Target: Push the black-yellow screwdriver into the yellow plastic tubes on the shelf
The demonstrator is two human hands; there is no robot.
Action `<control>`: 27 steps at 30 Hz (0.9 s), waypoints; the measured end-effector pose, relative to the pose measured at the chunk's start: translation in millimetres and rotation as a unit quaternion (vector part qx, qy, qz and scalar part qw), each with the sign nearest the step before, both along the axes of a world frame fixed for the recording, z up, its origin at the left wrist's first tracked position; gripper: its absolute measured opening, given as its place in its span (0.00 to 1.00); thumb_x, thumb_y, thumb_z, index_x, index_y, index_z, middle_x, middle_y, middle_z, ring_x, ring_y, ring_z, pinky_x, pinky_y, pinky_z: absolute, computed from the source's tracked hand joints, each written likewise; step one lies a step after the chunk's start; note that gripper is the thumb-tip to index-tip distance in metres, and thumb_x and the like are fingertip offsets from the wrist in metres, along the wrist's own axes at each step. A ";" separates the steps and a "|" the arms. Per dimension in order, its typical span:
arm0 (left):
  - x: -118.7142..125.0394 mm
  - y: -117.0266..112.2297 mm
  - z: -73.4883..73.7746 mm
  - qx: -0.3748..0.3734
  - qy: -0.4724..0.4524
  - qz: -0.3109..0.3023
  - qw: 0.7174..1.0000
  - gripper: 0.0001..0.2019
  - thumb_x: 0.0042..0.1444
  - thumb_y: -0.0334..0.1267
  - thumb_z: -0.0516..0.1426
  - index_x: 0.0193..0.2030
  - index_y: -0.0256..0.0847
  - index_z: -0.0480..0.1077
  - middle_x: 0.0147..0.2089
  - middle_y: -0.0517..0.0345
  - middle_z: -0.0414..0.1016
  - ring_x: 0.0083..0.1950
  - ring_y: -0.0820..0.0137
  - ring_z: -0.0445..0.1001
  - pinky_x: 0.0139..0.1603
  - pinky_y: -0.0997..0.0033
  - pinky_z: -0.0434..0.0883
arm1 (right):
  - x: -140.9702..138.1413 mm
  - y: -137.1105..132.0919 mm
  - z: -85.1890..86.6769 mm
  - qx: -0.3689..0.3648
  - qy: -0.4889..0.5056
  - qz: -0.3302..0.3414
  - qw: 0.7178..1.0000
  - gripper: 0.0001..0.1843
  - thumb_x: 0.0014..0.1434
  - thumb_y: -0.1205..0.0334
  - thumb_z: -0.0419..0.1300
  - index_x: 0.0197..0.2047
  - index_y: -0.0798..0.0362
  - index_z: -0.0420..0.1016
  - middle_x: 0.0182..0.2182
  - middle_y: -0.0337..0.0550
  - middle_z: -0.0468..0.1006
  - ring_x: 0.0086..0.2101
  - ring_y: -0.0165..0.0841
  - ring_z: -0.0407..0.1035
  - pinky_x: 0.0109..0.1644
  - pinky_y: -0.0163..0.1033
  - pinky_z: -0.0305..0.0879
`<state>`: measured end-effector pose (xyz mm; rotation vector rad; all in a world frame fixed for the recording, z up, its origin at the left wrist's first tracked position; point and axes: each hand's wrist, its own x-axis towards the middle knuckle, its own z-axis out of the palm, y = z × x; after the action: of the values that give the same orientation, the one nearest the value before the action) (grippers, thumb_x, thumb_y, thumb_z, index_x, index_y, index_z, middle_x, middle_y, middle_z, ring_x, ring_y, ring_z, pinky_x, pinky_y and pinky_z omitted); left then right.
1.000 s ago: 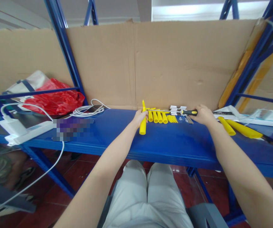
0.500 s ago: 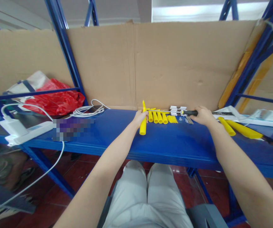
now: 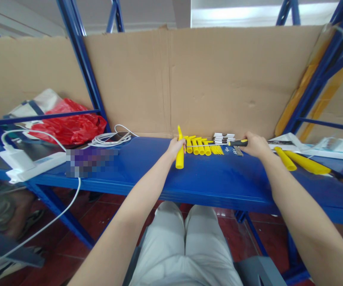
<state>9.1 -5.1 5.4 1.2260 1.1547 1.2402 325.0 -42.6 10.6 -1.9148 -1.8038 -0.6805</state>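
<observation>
The camera sat on the person's head and looked forward and down. Nearest to it was the lap (image 3: pixel 186 262), at the bottom of the view. The left hand (image 3: pixel 175 148) and the right hand (image 3: pixel 256 144) were farther, at the blue table (image 3: pixel 213 178). The view was wide, and it faced straight to the cardboard wall (image 3: pixel 233 83) behind.

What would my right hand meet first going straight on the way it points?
Probably the yellow tube in your left hand; the screwdriver in your right hand points there, though depth and contact are unclear.
</observation>
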 end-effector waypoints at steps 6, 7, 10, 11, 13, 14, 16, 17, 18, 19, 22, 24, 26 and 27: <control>0.7 -6.5 3.1 0.006 0.002 -0.010 1.000 0.09 0.52 0.22 0.53 0.32 0.41 0.61 0.15 0.70 0.58 0.14 0.78 0.58 0.19 0.78 0.60 | -6.7 -0.4 0.7 -0.015 0.025 0.060 0.998 0.10 0.47 0.60 0.61 0.35 0.49 0.69 0.29 0.46 0.77 0.31 0.43 0.72 0.32 0.39 0.59; 0.8 -8.1 3.6 0.007 0.002 -0.012 1.000 0.09 0.51 0.22 0.52 0.32 0.41 0.61 0.15 0.70 0.58 0.14 0.78 0.58 0.19 0.78 0.60 | -8.7 -0.2 0.6 -0.020 0.029 0.073 0.997 0.10 0.46 0.60 0.61 0.35 0.49 0.69 0.29 0.45 0.77 0.30 0.42 0.72 0.31 0.39 0.59; 1.2 -12.1 4.7 0.008 0.006 -0.018 1.000 0.09 0.49 0.22 0.52 0.34 0.40 0.63 0.15 0.69 0.59 0.14 0.77 0.58 0.19 0.77 0.60 | -16.5 1.3 -0.9 -0.046 0.037 0.100 0.993 0.10 0.45 0.61 0.62 0.34 0.48 0.69 0.27 0.43 0.77 0.29 0.40 0.72 0.30 0.37 0.59; 1.4 -12.9 4.8 0.007 0.007 -0.020 1.000 0.10 0.49 0.22 0.52 0.35 0.40 0.63 0.15 0.69 0.59 0.14 0.77 0.58 0.19 0.77 0.60 | -19.6 2.2 -1.9 -0.056 0.037 0.105 0.992 0.10 0.44 0.61 0.62 0.33 0.48 0.69 0.27 0.42 0.77 0.29 0.39 0.72 0.30 0.37 0.59; 1.9 -13.5 4.9 0.005 0.012 -0.026 1.000 0.10 0.49 0.22 0.52 0.35 0.40 0.64 0.15 0.69 0.59 0.15 0.77 0.58 0.19 0.77 0.61 | -26.5 4.4 -4.7 -0.076 0.036 0.125 0.989 0.09 0.44 0.62 0.63 0.30 0.49 0.68 0.27 0.43 0.77 0.29 0.39 0.72 0.31 0.37 0.60; 2.1 -13.6 4.9 0.005 0.015 -0.030 0.999 0.10 0.48 0.23 0.52 0.35 0.40 0.64 0.15 0.69 0.58 0.15 0.77 0.58 0.19 0.77 0.61 | -30.2 5.6 -6.4 -0.086 0.035 0.142 0.985 0.08 0.44 0.62 0.63 0.29 0.49 0.68 0.27 0.42 0.77 0.30 0.38 0.72 0.32 0.37 0.61; 2.6 -13.7 4.8 0.005 0.023 -0.046 0.999 0.09 0.48 0.23 0.52 0.34 0.40 0.65 0.14 0.69 0.58 0.14 0.77 0.58 0.18 0.78 0.60 | -38.1 8.0 -10.4 -0.108 0.036 0.186 0.976 0.07 0.46 0.61 0.64 0.28 0.50 0.69 0.27 0.42 0.78 0.30 0.37 0.72 0.33 0.37 0.63; 2.8 -13.8 4.6 0.004 0.028 -0.056 0.998 0.09 0.48 0.23 0.52 0.34 0.40 0.65 0.14 0.69 0.58 0.14 0.77 0.58 0.18 0.78 0.60 | -42.4 9.0 -12.5 -0.118 0.038 0.207 0.970 0.07 0.46 0.61 0.64 0.28 0.50 0.70 0.27 0.41 0.78 0.30 0.37 0.73 0.34 0.37 0.63; 3.0 -13.9 4.4 0.002 0.034 -0.068 0.997 0.09 0.48 0.23 0.52 0.33 0.40 0.65 0.14 0.69 0.58 0.14 0.77 0.58 0.18 0.78 0.59 | -46.8 9.8 -14.7 -0.125 0.040 0.225 0.966 0.07 0.47 0.60 0.64 0.29 0.51 0.71 0.27 0.41 0.78 0.30 0.37 0.73 0.34 0.37 0.64; 3.3 -14.1 4.0 0.001 0.041 -0.079 0.996 0.08 0.48 0.23 0.53 0.33 0.40 0.65 0.14 0.69 0.58 0.14 0.77 0.57 0.17 0.78 0.59 | -51.4 10.4 -17.1 -0.131 0.042 0.237 0.962 0.07 0.48 0.58 0.65 0.30 0.51 0.72 0.28 0.41 0.79 0.30 0.37 0.73 0.34 0.37 0.65; 4.5 -13.9 1.3 0.006 0.061 -0.110 0.992 0.08 0.49 0.25 0.54 0.35 0.39 0.66 0.14 0.69 0.59 0.13 0.78 0.57 0.17 0.78 0.59 | -65.0 11.8 -25.0 -0.145 0.039 0.263 0.953 0.09 0.50 0.56 0.66 0.33 0.52 0.75 0.31 0.44 0.81 0.32 0.39 0.74 0.37 0.40 0.68; 5.9 -13.0 -1.6 0.019 0.071 -0.129 0.989 0.09 0.49 0.26 0.55 0.38 0.38 0.68 0.14 0.70 0.60 0.13 0.78 0.58 0.17 0.79 0.59 | -73.2 13.1 -31.0 -0.144 0.038 0.286 0.947 0.08 0.51 0.58 0.66 0.34 0.52 0.77 0.34 0.47 0.81 0.35 0.41 0.75 0.40 0.43 0.70; 7.9 -11.9 -4.5 0.034 0.081 -0.147 0.985 0.12 0.49 0.26 0.54 0.42 0.38 0.69 0.15 0.70 0.60 0.13 0.77 0.59 0.17 0.79 0.60 | -80.0 15.2 -36.4 -0.123 0.045 0.316 0.940 0.09 0.52 0.59 0.66 0.37 0.52 0.77 0.38 0.50 0.81 0.38 0.42 0.75 0.44 0.45 0.71; 9.1 -11.6 -5.7 0.039 0.086 -0.155 0.983 0.13 0.49 0.26 0.54 0.43 0.37 0.69 0.15 0.71 0.60 0.13 0.77 0.59 0.17 0.79 0.60 | -82.9 16.4 -38.5 -0.105 0.051 0.329 0.937 0.10 0.53 0.59 0.65 0.38 0.53 0.77 0.38 0.51 0.81 0.39 0.42 0.75 0.45 0.45 0.71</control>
<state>18.2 -16.7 -0.3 1.5320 0.9962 0.9669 242.0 -26.2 -27.9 -1.2794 -2.3270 -0.1552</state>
